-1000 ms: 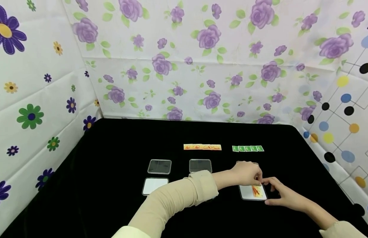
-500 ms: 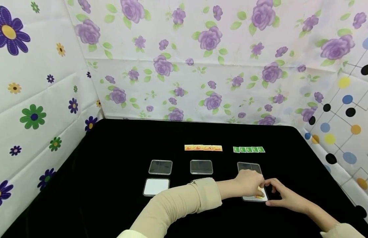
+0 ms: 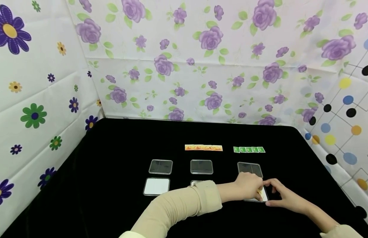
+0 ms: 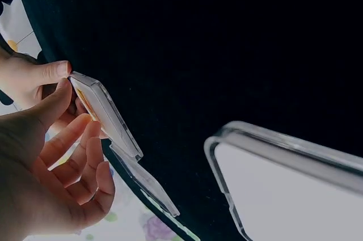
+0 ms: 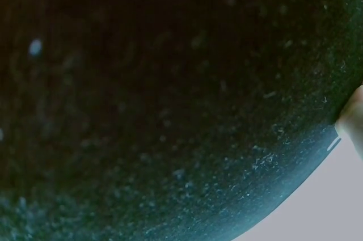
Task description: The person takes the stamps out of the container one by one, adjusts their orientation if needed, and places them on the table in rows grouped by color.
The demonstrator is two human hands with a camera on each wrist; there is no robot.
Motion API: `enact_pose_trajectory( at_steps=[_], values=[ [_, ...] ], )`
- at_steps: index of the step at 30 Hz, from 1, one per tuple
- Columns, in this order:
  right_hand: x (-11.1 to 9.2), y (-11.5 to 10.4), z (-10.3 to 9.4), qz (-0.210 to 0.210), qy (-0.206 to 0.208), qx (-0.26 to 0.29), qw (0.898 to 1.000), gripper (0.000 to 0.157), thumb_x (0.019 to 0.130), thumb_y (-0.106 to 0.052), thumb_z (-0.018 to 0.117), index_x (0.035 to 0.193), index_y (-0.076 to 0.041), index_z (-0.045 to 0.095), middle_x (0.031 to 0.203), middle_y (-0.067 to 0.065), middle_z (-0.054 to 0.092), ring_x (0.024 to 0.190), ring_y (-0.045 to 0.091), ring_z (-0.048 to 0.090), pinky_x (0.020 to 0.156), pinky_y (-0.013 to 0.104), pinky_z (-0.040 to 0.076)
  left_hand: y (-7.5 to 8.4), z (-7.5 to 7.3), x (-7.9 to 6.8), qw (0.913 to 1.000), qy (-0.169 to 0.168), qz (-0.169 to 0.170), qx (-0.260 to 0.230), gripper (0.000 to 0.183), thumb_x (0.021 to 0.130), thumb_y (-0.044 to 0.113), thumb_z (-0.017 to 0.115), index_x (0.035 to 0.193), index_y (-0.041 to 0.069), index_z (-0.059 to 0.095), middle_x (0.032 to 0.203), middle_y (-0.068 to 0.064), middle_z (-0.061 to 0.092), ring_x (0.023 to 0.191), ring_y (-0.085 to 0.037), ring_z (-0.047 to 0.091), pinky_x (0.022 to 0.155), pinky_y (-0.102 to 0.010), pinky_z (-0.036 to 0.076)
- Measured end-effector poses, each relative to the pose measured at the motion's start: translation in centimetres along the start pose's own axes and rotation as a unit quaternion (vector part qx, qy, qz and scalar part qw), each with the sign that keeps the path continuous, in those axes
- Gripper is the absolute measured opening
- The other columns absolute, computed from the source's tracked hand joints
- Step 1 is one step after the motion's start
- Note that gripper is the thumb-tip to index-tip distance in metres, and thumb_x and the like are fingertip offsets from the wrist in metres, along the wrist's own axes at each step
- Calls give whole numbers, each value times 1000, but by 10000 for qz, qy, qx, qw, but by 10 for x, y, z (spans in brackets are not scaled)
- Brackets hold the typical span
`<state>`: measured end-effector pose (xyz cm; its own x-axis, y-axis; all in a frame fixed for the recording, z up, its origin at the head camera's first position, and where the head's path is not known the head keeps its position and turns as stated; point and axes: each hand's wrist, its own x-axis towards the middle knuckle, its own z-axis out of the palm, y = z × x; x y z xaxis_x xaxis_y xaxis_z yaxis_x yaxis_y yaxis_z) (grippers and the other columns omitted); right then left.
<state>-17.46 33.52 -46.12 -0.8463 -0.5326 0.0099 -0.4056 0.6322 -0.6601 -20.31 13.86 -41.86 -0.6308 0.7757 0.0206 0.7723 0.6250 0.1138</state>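
Observation:
In the head view my left hand point(image 3: 248, 185) reaches across over a shallow clear case point(image 3: 265, 195) with a white insert. Its thumb and forefinger pinch a small orange stamp-like paper point(image 3: 259, 191) at the insert's surface. The other left fingers stay loosely bent in the left wrist view, where the case point(image 4: 108, 113) appears edge-on. My right hand point(image 3: 286, 195) grips the case at its right side, forefinger at the far corner and thumb at the near one. The right wrist view shows little more than dark cloth and one fingertip point(image 5: 353, 122).
Behind the case lies a clear lid point(image 3: 250, 168); two similar lids point(image 3: 161, 167) point(image 3: 201, 167) lie leftward. A white-filled case point(image 3: 156, 186) sits at left, another point(image 3: 196, 182) mostly under the left sleeve. Orange papers point(image 3: 203, 147) and green ones point(image 3: 249, 149) form rows at the back.
My left hand has moved down and nearer over the case, uncovering the lid behind. The orange paper, flat on the insert before, is now between its fingertips. The right hand stays put.

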Motion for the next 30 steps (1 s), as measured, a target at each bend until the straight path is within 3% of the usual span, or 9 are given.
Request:
enact_pose_trajectory(
  at_steps=[8,14,24,30],
  values=[
    [0,2,2,-77,83,-9,9999,53,76,-24,68,118,-9,40,112,10,35,83,1,30,58,21,31,3,2,4,9993,-23,-173,331,27,62,50,69,79,30,64,68,19,60,56,5,48,48,-14,37],
    [-1,1,1,-7,88,-33,10000,52,76,-26,68,117,-9,41,113,11,36,83,1,31,59,20,31,1,3,4,9996,-74,-176,207,28,63,50,68,83,29,63,66,18,58,54,4,47,46,-13,35],
    [0,2,0,250,33,-50,9997,55,76,-28,67,119,-9,39,116,12,36,84,0,31,61,19,32,-2,0,1,9996,72,-139,217,27,69,42,67,94,31,64,89,19,65,76,3,58,60,-14,44],
    [-1,2,1,208,45,-6,9998,56,77,-27,67,121,-8,39,115,11,35,82,1,30,59,21,30,-4,2,1,9996,66,-98,258,29,69,43,66,94,29,64,88,18,65,73,3,58,60,-14,44]
  ],
)
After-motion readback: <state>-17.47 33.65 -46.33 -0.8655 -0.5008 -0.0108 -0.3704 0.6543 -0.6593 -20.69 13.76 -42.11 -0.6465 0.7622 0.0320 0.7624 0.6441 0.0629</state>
